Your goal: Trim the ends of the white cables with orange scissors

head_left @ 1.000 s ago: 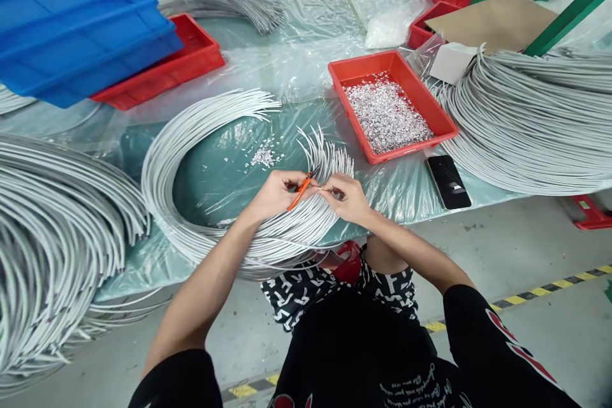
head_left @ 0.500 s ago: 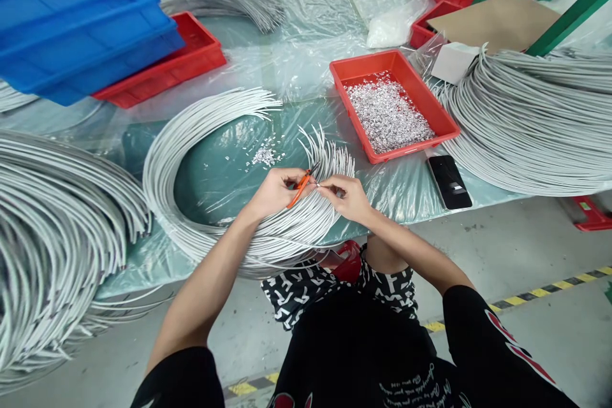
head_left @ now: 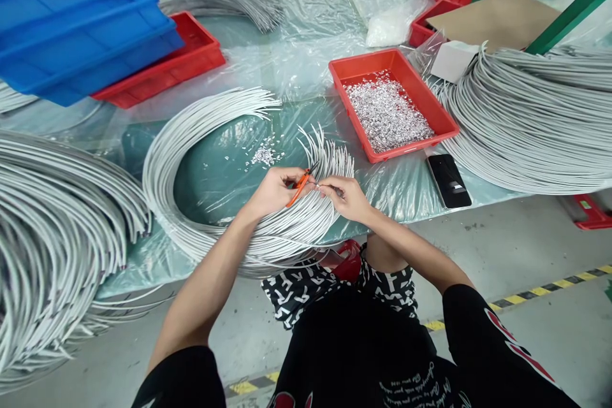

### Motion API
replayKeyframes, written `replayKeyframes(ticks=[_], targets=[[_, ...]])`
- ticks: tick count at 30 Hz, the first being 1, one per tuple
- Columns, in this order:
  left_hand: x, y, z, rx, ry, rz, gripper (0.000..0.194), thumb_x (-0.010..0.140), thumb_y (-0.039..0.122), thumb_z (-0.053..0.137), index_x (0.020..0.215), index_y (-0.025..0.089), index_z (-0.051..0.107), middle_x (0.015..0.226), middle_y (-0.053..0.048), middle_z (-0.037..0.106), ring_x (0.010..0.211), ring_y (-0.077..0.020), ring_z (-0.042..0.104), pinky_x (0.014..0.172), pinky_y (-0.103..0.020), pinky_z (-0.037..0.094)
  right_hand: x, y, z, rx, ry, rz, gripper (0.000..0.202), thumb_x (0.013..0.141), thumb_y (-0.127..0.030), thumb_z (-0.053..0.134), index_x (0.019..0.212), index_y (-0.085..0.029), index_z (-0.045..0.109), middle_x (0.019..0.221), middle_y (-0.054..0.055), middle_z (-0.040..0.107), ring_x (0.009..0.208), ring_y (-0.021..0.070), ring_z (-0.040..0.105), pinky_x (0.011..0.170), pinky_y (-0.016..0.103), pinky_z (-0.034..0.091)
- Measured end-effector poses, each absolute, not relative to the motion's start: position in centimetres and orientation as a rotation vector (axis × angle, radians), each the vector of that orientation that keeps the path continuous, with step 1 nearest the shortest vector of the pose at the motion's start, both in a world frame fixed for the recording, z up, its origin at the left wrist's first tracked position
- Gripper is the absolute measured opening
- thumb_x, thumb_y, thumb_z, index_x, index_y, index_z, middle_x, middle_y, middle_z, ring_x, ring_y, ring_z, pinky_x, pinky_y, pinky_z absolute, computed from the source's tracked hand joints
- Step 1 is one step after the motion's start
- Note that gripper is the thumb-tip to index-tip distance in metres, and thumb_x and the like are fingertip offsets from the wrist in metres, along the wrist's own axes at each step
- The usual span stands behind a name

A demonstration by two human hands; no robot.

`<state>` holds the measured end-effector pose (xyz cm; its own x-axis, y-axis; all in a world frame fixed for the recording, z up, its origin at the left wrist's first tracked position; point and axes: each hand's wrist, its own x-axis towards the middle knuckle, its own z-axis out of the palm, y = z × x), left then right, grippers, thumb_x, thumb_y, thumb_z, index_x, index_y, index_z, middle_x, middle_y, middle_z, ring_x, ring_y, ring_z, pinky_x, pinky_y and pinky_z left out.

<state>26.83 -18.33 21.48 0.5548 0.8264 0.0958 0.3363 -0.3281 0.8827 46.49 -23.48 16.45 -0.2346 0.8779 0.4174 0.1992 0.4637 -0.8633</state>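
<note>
Over a curved bundle of grey cables (head_left: pixel 165 153) on the table, my two hands meet fingertip to fingertip. My left hand (head_left: pixel 277 191) is closed around small orange-handled cutters (head_left: pixel 299 187), whose dark tip points up and away from me. Pressed together in a pinch, the fingers of my right hand (head_left: pixel 348 196) hold something small and pale, too small to make out. The bundle's loose cable ends (head_left: pixel 329 153) fan out just beyond my hands. A scatter of tiny shiny metal pieces (head_left: pixel 264 154) lies inside the bundle's curve.
A red tray (head_left: pixel 351 111) of small metal pieces stands beyond my right hand, with a phone (head_left: pixel 448 182) near the table edge. Large cable bundles lie left (head_left: pixel 57 236) and right (head_left: pixel 535 121). Blue bins (head_left: pixel 86 25) sit on a red tray (head_left: pixel 201 51) at back left.
Very little differs. My right hand's fingertips have shifted slightly at the pinch, while my left hand and the cutters stay almost in place.
</note>
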Motion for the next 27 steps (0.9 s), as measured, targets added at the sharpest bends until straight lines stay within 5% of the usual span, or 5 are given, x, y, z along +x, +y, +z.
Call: replayKeyframes(ticks=[20, 27], targets=[[26.4, -17.8, 21.3, 1.887, 1.101, 0.776, 0.034, 0.074, 0.047, 0.076, 0.076, 0.013, 0.072, 0.065, -0.001, 0.063, 0.058, -0.0099, 0.047, 0.056, -0.023, 0.037, 46.3, -23.6, 16.2, -0.905, -1.666, 0.811, 0.024, 0.093, -0.041, 0.066, 0.083, -0.021, 0.074, 0.080, 0.005, 0.072, 0.068, 0.0159, 0.060, 0.067, 0.032, 0.049], [22.8, -13.4, 19.7, 1.941, 1.660, 0.893, 0.035, 0.076, 0.041, 0.069, 0.059, 0.015, 0.053, 0.055, 0.003, 0.040, 0.055, -0.0079, 0.031, 0.053, -0.025, 0.024, 46.5, -23.7, 16.4, -0.900, -1.580, 0.770, 0.019, 0.093, -0.036, 0.067, 0.083, -0.021, 0.073, 0.076, 0.003, 0.071, 0.062, 0.0142, 0.057, 0.060, 0.032, 0.047]])
